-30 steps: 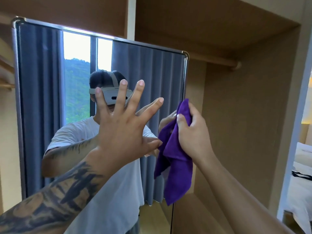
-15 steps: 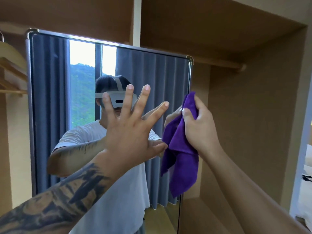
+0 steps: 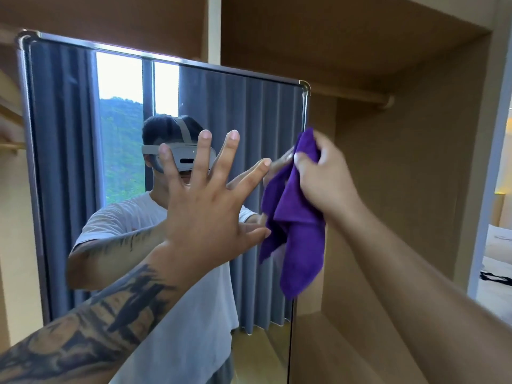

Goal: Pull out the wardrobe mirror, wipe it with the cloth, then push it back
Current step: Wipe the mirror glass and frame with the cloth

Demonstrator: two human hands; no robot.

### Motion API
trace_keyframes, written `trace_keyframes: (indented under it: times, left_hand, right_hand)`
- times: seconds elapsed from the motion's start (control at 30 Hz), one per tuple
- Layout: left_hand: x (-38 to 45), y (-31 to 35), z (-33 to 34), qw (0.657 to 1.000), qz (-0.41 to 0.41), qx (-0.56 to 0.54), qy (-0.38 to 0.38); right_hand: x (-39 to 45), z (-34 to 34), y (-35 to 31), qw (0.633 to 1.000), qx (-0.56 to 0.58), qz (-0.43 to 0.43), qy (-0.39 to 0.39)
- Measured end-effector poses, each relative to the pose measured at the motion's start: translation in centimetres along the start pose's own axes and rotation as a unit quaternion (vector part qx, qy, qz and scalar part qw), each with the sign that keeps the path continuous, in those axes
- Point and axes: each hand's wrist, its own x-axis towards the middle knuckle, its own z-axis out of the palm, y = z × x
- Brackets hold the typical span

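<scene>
Two hands at a wardrobe mirror.
The left hand was spread flat toward the glass; the right hand gripped a purple cloth at the mirror's right edge.

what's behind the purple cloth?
The purple cloth hangs from the right hand over the right edge of the mirror. Behind it lie that frame edge and the wardrobe's brown panel; the covered stretch of edge is hidden.
</scene>
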Motion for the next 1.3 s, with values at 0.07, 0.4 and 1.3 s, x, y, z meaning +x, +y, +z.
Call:
trace_keyframes:
  times: [0.07, 0.4, 1.3]
  left_hand:
    - [0.0, 0.0, 0.0, 1.0, 0.001, -0.002, 0.001]
    - [0.0, -0.2, 0.1, 1.0, 0.006, -0.003, -0.001]
    - [3.2, -6.2, -3.6, 0.999, -0.045, 0.006, 0.002]
  right_hand:
    - [2.2, -0.3, -1.4, 1.0, 0.007, -0.001, 0.001]
    - [-4.8, 1.0, 2.4, 0.999, -0.017, 0.031, -0.003]
    - [5.8, 2.6, -11.4, 0.906, -0.32, -0.264, -0.084]
